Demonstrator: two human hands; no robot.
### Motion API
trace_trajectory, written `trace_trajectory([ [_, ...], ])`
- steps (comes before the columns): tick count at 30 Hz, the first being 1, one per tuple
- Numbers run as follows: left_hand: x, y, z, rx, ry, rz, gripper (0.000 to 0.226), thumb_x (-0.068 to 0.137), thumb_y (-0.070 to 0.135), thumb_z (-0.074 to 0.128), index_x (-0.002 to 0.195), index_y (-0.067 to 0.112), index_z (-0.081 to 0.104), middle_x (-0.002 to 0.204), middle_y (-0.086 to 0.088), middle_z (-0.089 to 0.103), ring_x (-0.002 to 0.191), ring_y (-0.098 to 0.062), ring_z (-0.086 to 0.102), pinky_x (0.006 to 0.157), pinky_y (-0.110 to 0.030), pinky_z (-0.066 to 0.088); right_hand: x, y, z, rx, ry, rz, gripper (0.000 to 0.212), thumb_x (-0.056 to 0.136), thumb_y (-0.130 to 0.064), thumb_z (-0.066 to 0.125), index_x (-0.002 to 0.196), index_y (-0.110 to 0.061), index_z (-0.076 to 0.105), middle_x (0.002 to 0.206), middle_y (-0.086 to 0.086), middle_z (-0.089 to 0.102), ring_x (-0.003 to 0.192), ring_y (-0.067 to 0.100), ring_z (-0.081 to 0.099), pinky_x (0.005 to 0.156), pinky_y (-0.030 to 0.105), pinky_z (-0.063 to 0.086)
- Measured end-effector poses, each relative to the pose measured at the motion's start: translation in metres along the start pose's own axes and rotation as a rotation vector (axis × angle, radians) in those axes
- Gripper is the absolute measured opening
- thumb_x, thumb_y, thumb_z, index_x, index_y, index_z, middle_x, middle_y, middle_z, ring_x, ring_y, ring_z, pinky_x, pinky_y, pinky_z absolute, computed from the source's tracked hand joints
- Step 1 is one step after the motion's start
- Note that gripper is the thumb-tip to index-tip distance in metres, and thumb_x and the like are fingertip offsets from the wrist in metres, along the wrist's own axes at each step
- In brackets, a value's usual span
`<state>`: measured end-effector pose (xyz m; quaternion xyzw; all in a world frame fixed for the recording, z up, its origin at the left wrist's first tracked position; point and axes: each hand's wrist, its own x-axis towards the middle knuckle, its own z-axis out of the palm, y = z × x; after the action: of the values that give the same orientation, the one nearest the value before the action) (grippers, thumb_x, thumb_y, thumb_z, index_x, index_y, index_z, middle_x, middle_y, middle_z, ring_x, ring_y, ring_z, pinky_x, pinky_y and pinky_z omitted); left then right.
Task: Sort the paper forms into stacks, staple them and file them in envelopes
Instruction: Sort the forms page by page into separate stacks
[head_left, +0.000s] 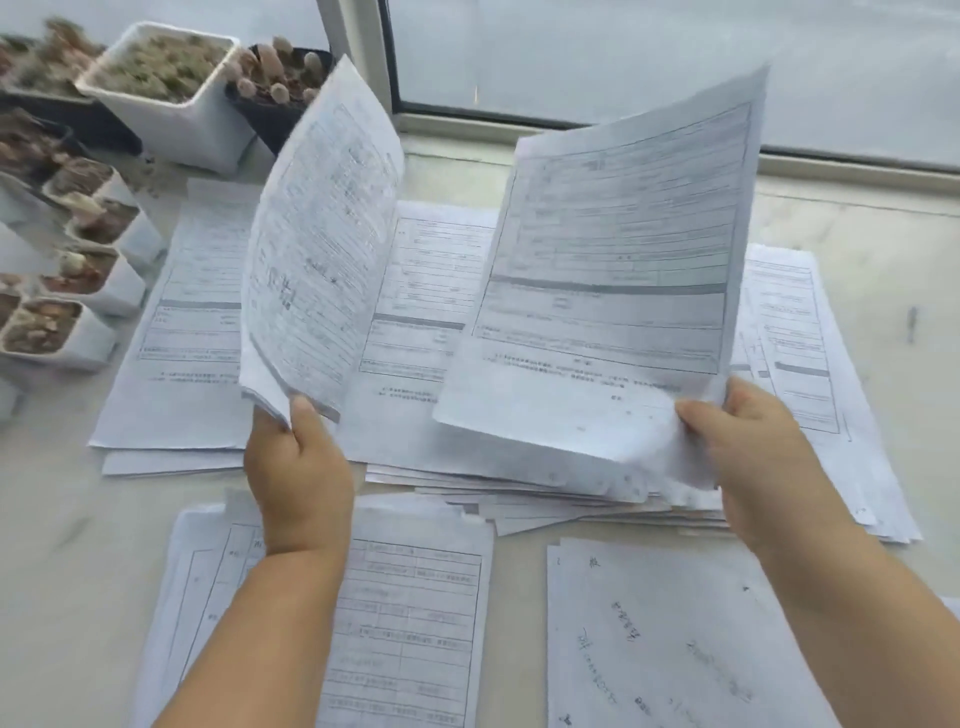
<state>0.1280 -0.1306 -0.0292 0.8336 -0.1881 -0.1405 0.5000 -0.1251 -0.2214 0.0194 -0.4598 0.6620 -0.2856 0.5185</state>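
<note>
left hand (298, 462) pinching a curled form (322, 249) at centre, right hand (753, 447) gripping a sheet (618, 270), stacks (415, 291) on table (857, 218), pots (161, 88) upper left

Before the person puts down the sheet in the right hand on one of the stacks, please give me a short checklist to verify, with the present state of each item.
1. Right hand grips the lifted form at its bottom corner: ok.
2. Left hand holds the remaining bundle of sheets clear of the table: ok.
3. Only one sheet is in the right hand: cannot tell, the corner is curled.
4. The form's type matches a stack; the far middle stack shows a similar layout: cannot tell, print is blurred.
5. Far stacks are tidy: not ok, the pile under the right hand is fanned out.
6. Plant pots stand clear of the papers: ok.
</note>
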Motion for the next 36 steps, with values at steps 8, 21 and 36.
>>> trace_trajectory([
  [8, -0.003, -0.003, -0.008, 0.145, -0.355, 0.388, 0.048, 0.097, 0.001, 0.042, 0.141, 0.02, 0.047, 0.133, -0.006, 0.058, 0.117, -0.014, 0.057, 0.1, -0.025, 0.045, 0.024, -0.003, 0.093, -0.161, -0.268, 0.142, 0.023, 0.089, -0.004, 0.047, 0.094, -0.018, 0.065, 0.102, 0.008, 0.072, 0.094, 0.033, 0.068, 0.068, 0.035, 0.05],
  [21, 0.011, -0.011, 0.005, 0.764, -0.805, 0.582, 0.054, 0.09, 0.027, 0.055, 0.141, 0.037, 0.043, 0.159, -0.007, 0.02, 0.146, -0.023, 0.016, 0.119, -0.043, 0.01, 0.023, 0.014, 0.066, -0.047, -0.448, 0.361, 0.009, 0.091, -0.005, 0.063, 0.084, -0.008, 0.067, 0.073, 0.005, 0.072, 0.061, 0.016, 0.069, 0.062, 0.027, 0.06],
  [36, 0.009, -0.018, 0.003, 0.63, -0.81, 0.654, 0.044, 0.089, 0.045, 0.059, 0.131, 0.031, 0.056, 0.151, -0.002, 0.037, 0.143, -0.02, 0.025, 0.118, -0.042, 0.007, 0.013, 0.02, 0.079, -0.06, -0.28, 0.296, 0.014, 0.092, -0.022, 0.067, 0.093, -0.009, 0.066, 0.085, 0.011, 0.072, 0.071, 0.022, 0.067, 0.055, 0.023, 0.057],
])
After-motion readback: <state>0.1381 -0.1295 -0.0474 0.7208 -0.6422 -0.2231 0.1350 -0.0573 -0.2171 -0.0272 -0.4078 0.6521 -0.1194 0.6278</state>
